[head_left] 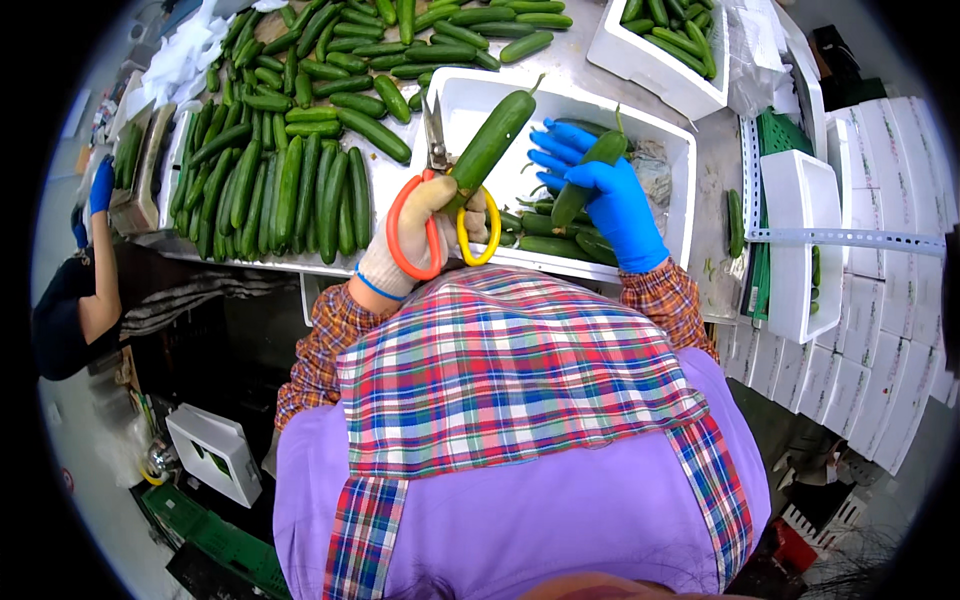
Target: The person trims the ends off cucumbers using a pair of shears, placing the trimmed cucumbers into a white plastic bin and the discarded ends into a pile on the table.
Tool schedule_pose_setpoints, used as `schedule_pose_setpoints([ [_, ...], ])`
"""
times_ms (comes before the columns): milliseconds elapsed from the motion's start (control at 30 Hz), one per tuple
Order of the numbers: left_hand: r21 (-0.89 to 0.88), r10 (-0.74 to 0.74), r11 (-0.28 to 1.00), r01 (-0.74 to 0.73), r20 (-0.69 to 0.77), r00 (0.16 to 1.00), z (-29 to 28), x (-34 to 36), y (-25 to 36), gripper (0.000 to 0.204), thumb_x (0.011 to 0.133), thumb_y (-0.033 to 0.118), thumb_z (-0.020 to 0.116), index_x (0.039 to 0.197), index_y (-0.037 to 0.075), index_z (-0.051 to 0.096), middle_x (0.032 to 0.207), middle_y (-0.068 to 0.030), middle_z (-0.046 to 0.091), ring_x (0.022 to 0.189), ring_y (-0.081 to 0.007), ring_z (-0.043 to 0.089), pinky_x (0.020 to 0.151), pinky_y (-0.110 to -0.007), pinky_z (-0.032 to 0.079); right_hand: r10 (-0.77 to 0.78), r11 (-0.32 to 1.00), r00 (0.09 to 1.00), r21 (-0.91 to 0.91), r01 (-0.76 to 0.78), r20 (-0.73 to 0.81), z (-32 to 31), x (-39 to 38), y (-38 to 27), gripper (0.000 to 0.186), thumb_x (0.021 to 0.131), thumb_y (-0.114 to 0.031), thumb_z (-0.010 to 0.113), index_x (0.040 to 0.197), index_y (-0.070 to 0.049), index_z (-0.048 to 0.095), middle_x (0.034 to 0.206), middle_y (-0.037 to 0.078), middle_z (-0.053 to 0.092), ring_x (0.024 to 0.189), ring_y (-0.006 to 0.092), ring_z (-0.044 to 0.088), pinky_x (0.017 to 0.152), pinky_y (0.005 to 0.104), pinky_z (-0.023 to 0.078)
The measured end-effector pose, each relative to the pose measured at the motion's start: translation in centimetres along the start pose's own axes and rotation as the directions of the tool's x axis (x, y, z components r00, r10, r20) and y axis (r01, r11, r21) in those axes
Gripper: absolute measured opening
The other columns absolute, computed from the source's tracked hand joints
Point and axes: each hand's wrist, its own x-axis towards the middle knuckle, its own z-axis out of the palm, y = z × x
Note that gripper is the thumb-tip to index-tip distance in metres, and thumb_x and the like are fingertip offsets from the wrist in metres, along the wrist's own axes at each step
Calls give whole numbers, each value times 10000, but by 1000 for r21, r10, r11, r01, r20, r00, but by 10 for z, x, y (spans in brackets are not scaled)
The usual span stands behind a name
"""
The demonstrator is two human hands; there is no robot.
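Note:
My left hand (425, 235), in a pale knit glove with a blue cuff band, is closed around scissors (432, 150) and the lower end of a cucumber (495, 138). The scissors have one red and one yellow handle loop, and their blades point up. That cucumber tilts up to the right, its stem at the top. In a blue glove, my right hand (615, 205) holds another cucumber (588, 183) against its palm with the thumb, fingers stretched out to the left. Both hands are over a white foam box (682, 190) with several cucumbers (555, 247) at its near side.
Many cucumbers (330, 200) lie piled on the table to the left. Another white box (655, 72) of cucumbers stands at the far right. Stacked white cartons (870, 300) fill the right side. A co-worker's blue-gloved hand (102, 185) is at the far left.

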Motion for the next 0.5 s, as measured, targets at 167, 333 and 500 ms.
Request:
schedule_pose_setpoints([
  [167, -220, -43, 971, 92, 219, 975, -3, 6, -9, 468, 992, 395, 394, 1193, -12, 507, 788, -93, 577, 629, -174, 496, 618, -333, 406, 1, 997, 991, 79, -12, 137, 20, 4, 3, 640, 847, -117, 597, 1428, -4, 352, 1407, 187, 451, 1235, 329, 516, 1027, 420, 438],
  [333, -30, -169, 985, 172, 72, 983, 4, 5, -6, 416, 947, 351, 554, 1149, -10, 507, 861, -88, 563, 704, -164, 575, 655, -310, 481, -9, 987, 976, 157, -26, 217, 35, 5, 2, 616, 894, -138, 559, 1453, -46, 317, 1409, 180, 441, 1244, 302, 502, 1059, 436, 408],
  [500, 696, 409, 690, -198, -151, 900, 14, 9, -5, 578, 842, 281, 727, 1273, -7, 472, 965, -84, 550, 780, -140, 564, 702, -268, 485, 4, 971, 998, 236, -20, 68, 22, 6, 14, 579, 908, -140, 547, 1438, -38, 338, 1393, 180, 458, 1248, 288, 494, 1068, 413, 399],
])
